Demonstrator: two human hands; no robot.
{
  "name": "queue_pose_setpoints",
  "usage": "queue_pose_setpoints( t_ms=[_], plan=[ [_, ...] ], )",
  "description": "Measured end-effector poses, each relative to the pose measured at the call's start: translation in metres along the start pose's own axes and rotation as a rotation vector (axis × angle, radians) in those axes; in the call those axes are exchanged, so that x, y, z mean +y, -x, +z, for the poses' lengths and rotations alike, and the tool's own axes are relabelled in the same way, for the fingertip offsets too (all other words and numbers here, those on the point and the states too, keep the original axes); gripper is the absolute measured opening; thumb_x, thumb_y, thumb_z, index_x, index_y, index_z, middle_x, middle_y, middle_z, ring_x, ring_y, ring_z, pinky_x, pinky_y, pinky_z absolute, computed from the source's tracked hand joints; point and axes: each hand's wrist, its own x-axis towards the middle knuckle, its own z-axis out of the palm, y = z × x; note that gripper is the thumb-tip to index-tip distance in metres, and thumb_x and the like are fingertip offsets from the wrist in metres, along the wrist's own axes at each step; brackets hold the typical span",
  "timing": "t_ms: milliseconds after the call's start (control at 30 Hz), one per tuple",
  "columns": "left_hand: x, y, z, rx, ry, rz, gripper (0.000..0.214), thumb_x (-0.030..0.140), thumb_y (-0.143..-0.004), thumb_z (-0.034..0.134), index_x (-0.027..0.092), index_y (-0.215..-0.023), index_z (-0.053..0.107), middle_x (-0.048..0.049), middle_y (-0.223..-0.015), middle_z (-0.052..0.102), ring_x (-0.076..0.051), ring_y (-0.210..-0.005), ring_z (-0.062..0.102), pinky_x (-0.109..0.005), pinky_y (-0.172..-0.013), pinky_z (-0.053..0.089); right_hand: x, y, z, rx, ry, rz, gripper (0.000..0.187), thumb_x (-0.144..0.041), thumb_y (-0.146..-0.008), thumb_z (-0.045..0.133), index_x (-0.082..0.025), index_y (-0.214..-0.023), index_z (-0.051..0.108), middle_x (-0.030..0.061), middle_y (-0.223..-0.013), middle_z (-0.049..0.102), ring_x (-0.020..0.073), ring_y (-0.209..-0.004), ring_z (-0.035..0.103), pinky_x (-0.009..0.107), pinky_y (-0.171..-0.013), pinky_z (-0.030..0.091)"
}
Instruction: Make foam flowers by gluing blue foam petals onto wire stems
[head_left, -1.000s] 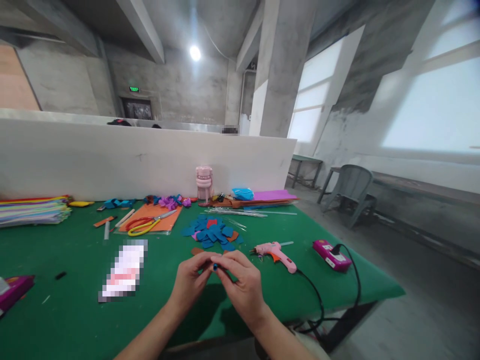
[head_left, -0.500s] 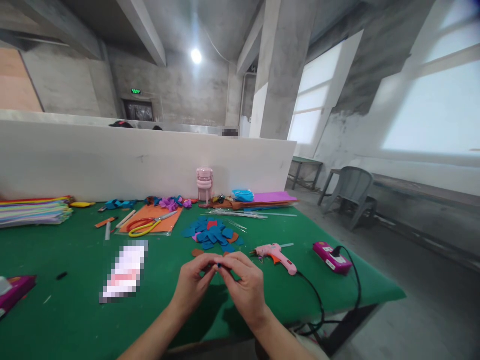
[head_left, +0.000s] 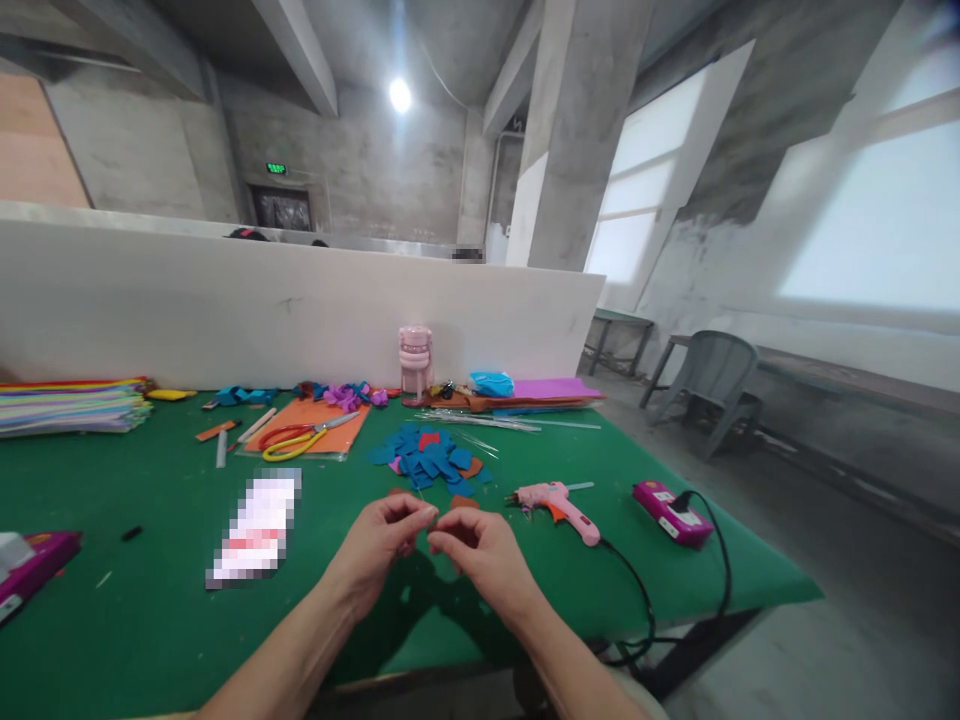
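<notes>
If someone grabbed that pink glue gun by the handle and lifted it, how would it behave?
The pink glue gun looks like rigid plastic, so probably stiff and fairly light. Its black cord trails over the green table edge, so it would likely drag. Lying on its side, it seems unlikely to roll.

A: How is the light?

B: Bright daylight floods in from the big windows [head_left: 877, 240] on the right, which are blown out to plain white. One ceiling lamp [head_left: 400, 95] glares with a soft halo.

A: Shadows?

B: A soft dark one lies on the green table [head_left: 150, 600] beneath the left hand [head_left: 382, 540] and right hand [head_left: 480, 550].

A: Sharpness?

B: The middle is fairly clear. The edges stretch and bend from the wide lens, and the far right corner smears. A pixelated patch [head_left: 255, 525] covers something on the table, and a smaller one sits above the white partition [head_left: 225, 320].
</notes>
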Motion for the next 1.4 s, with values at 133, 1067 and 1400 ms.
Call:
queue_pose_setpoints(
  t_ms=[133,1067,1400],
  plan=[
    [0.008,0.000,-0.004,-0.048,0.025,-0.074,0.026,0.035,-0.066,0.069,0.014,-0.080,0.065,0.0026,-0.062,0.051,-0.005,-0.052,0.041,-0.017,-0.048,0.030,0.002,0.001,0.009,0.026,-0.114,0.119,0.027,-0.040,-0.069,0.064,-0.013,-0.067,0.061,0.0006,-0.057,0.062,0.0041,-0.039,0.039,0.017,-0.038,0.026],
    [0.013,-0.004,-0.017,-0.001,0.174,-0.016,0.022,0.031,-0.065,0.070,0.011,-0.068,0.063,0.0031,-0.056,0.046,-0.004,-0.050,0.037,-0.016,-0.048,0.029,0.017,0.006,0.023,-0.125,-0.414,0.269,0.028,-0.039,-0.067,0.068,-0.012,-0.071,0.061,0.0002,-0.057,0.061,0.0012,-0.038,0.040,0.013,-0.036,0.027],
    [0.008,-0.004,-0.008,0.046,0.310,0.010,0.028,0.029,-0.063,0.072,0.013,-0.055,0.051,0.0063,-0.050,0.043,-0.003,-0.046,0.036,-0.016,-0.046,0.029,0.016,0.006,0.023,-0.093,-0.356,0.266,0.030,-0.040,-0.063,0.070,-0.012,-0.070,0.061,0.0007,-0.058,0.062,0.0023,-0.039,0.041,0.015,-0.038,0.029]
  ],
)
